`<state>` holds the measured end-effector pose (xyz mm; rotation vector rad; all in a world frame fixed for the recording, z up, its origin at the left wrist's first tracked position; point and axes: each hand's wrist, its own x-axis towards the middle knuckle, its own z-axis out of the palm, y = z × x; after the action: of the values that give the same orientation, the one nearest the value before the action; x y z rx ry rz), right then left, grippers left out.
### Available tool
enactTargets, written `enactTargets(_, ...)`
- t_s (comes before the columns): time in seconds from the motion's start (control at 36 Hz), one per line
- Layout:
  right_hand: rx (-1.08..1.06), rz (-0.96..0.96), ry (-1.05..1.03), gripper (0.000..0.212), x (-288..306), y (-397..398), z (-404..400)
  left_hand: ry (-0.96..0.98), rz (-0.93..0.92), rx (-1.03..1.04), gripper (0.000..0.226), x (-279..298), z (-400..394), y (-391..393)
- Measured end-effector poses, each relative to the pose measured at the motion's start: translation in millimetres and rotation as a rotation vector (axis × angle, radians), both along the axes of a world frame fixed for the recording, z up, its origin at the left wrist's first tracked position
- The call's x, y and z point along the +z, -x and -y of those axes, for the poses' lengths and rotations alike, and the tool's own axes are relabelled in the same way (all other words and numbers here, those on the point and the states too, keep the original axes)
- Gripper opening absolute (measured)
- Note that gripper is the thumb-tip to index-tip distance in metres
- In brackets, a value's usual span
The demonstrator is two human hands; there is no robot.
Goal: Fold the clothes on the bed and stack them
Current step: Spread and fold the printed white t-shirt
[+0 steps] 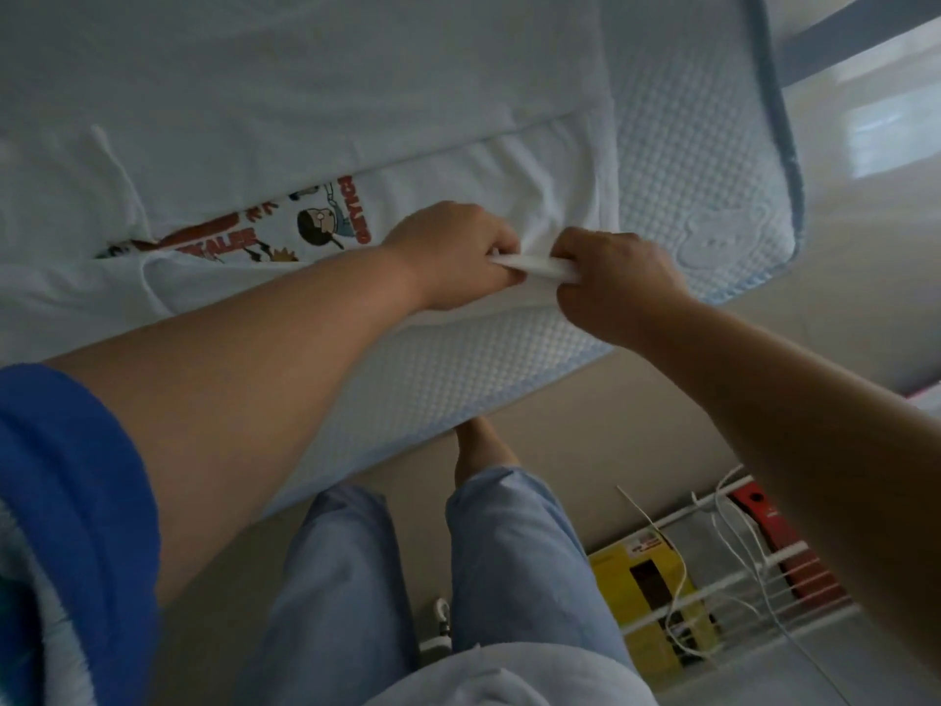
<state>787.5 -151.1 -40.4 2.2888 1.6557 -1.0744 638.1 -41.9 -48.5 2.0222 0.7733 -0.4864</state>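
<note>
**Both hands gripping the edge of a white T-shirt on the mattress**

A mattress [677,160] with a white quilted, dimpled cover and pale blue piping fills the upper part of the view, its corner pointing to the right. Beyond the corner a dark blue-grey bed frame bar [860,33] crosses the top right. The floor [560,400] below the mattress is pale beige. At the lower right stands a white wire rack [753,568] holding a yellow box [641,583] and a red object [774,522], with thin white cables [733,542] trailing over it.

A white T-shirt [305,119] lies spread across the mattress, partly folded over itself, with a cartoon print [315,226] in red and dark colours showing between the layers. Its bottom edge lies close to the near side of the mattress.

The person stands at the mattress side in light blue trousers [509,542], with a blue sleeve [66,501] at the lower left. Both bare forearms reach forward and the hands meet just beside each other over the shirt's edge. The left hand [453,257] has its fingers curled around a bunched strip of white cloth, knuckles up. The right hand [616,282] grips the same strip from the other side, its fingers closed on it.
</note>
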Motion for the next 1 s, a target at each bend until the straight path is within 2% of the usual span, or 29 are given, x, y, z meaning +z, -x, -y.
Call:
enactTargets(0.06,-0.100,-0.081,0.051,0.019,-1,-21,0,-0.031,-0.011,0.048,0.022,1,-11,1)
enactTargets(0.11,-0.331,-0.289,0.014,0.011,0,-36,-2,-0.055,-0.033,0.074,0.030,0,-19,1)
enactTargets(0.19,-0.610,-0.572,-0.140,0.022,1,-47,-12,-0.012,-0.030,0.128,0.033,0,-23,-8)
enactTargets(0.31,-0.687,-0.760,-0.185,0.008,-1,-48,-25,0.031,0.068,0.221,0.026,6,-27,-35)
enactTargets(0.33,-0.710,-0.823,-0.163,0.012,-4,-49,-26,0.033,0.089,0.240,0.027,7,-29,-41)
enactTargets(0.39,-0.720,-0.896,-0.045,0.033,-11,-53,-26,0.043,0.113,0.271,0.025,9,-37,-49)
enactTargets(0.44,-0.689,-0.869,0.115,0.047,-19,-58,-22,0.063,0.123,0.293,0.019,8,-44,-53)
enactTargets(0.5,-0.623,-0.763,0.212,0.045,-27,-63,-17,0.089,0.134,0.315,0.019,6,-50,-53)
enactTargets(0.64,-0.515,-0.538,0.156,0.007,-32,-77,-7,0.052,0.127,0.322,0.016,-5,-49,-55)
enactTargets(0.75,-0.521,-0.430,0.161,0.004,-38,-80,-4,-0.098,0.095,0.341,0.019,-22,-42,-67)
enactTargets(0.83,-0.547,-0.338,0.150,0.017,-47,-76,-2,-0.232,0.055,0.292,0.023,-33,-34,-79)
enactTargets(0.89,-0.575,-0.284,0.140,0.016,-50,-73,-2,-0.343,0.041,0.270,0.025,-41,-31,-83)
enactTargets(1.0,-0.514,-0.059,0.117,0.012,-44,-61,-5,-0.469,0.022,0.286,0.025,-47,-25,-86)
